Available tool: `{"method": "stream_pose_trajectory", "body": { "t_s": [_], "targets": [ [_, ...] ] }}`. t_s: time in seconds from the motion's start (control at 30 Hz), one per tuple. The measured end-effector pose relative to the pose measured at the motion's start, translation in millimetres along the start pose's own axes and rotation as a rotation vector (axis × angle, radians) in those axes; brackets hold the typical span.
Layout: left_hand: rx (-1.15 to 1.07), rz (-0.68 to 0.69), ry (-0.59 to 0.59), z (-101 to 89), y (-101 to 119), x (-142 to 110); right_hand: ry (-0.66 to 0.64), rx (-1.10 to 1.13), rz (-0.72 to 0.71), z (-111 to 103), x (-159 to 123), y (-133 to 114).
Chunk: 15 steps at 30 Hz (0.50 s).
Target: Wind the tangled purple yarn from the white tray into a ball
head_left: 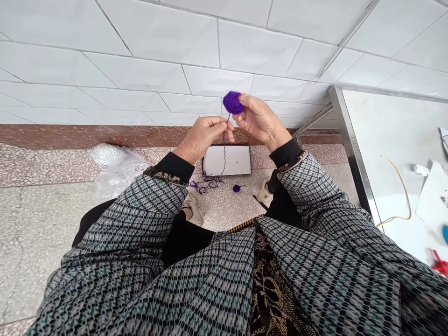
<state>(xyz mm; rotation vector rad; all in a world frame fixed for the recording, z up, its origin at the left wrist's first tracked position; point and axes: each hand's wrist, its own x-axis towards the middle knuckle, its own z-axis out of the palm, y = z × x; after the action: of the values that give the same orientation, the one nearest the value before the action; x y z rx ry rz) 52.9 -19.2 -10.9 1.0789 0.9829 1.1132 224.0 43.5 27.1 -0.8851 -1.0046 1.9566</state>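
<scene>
My right hand (261, 120) is raised in front of me with its fingers closed round a small purple yarn ball (233, 102). A purple strand (224, 140) runs down from the ball. My left hand (205, 136), just left of it, pinches that strand between thumb and fingers. The strand drops to a loose tangle of purple yarn (206, 185) on the floor between my shoes. A tiny purple yarn ball (237, 188) lies beside the tangle.
A white board with a dark border (241, 161) lies on the speckled floor by the white tiled wall. A crumpled clear plastic bag (115, 168) is at the left. A metal-edged white table (392, 140) with a yellow cord (402, 186) stands at the right.
</scene>
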Motion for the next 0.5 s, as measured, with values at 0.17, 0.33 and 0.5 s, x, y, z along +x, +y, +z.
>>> {"method": "stream_pose_trajectory", "body": {
  "t_s": [0.17,0.33,0.5],
  "targets": [
    [0.121,-0.010,-0.015,3.4,4.6,-0.4,0.043,-0.076,-0.067,-1.0,5.3,-0.7],
    [0.159,-0.035,-0.070,4.8,10.7,-2.3,0.181,-0.302,-0.186,-2.5,5.9,-1.3],
    [0.212,-0.012,-0.095,2.2,19.4,-4.1,0.186,-0.822,-0.351,-17.1,7.2,-2.0]
  ]
}}
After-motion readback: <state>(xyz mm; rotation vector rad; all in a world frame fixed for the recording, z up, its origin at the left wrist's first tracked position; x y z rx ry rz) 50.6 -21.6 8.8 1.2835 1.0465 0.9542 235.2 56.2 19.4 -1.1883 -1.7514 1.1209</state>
